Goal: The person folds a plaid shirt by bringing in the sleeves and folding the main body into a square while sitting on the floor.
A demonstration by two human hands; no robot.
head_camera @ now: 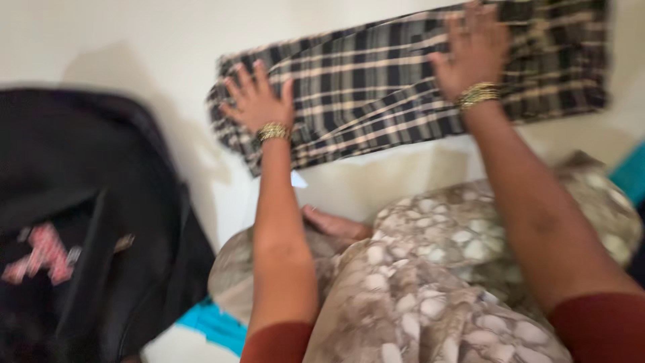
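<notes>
Far across the pale floor [134, 40], a folded checked cloth [376, 87] lies flat, long side running left-right. Left hand [259, 101] presses its left end, right hand [474, 50] its right part; both flat, fingers spread, gripping nothing. Risk, imo: uneven push could bunch or skew the fold. Black bag [87, 222] sits near-left, apart.

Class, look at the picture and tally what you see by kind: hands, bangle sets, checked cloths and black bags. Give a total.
Hands: 2, left hand and right hand
Bangle sets: 2, and
Checked cloth: 1
Black bag: 1
Total: 6
</notes>
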